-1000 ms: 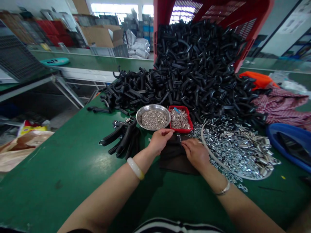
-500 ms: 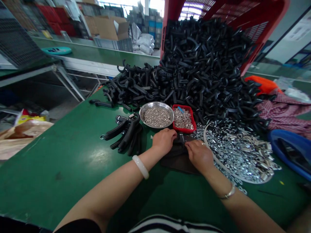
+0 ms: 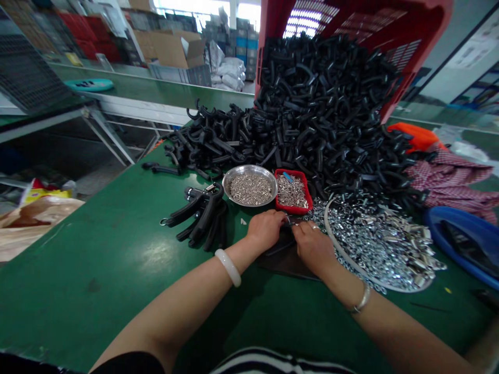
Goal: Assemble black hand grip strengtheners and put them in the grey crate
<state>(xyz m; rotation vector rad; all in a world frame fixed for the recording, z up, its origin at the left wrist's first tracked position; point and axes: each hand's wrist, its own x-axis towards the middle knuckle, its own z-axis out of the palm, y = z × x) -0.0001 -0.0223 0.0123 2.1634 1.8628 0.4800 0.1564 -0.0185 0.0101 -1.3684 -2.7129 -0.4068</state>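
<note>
My left hand (image 3: 267, 229) is closed, its fingertips pinched at a small shiny metal part (image 3: 290, 220). From the other side my right hand (image 3: 315, 248) pinches at the same spot, fingers closed. A black handle (image 3: 280, 249) shows partly below the hands, over a dark flat pad (image 3: 290, 264); the fingers hide most of the piece. Left of my hands lie several black hand grippers (image 3: 202, 215) with springs, stacked together. Just beyond my fingers stand a round metal bowl (image 3: 252, 203) of tiny metal parts and a red tray (image 3: 299, 210) of small metal pins.
A big heap of black handles (image 3: 312, 124) spills from a tipped red crate (image 3: 424, 31). On the right, loose shiny metal parts (image 3: 382, 249) lie in and around a pale-rimmed tray, beside a blue basin (image 3: 440, 215). A checked cloth (image 3: 452, 176) lies behind it.
My two hands have come slightly closer together over the metal part, covering more of the black piece. My right hand has shifted a little left. The view has moved slightly.
</note>
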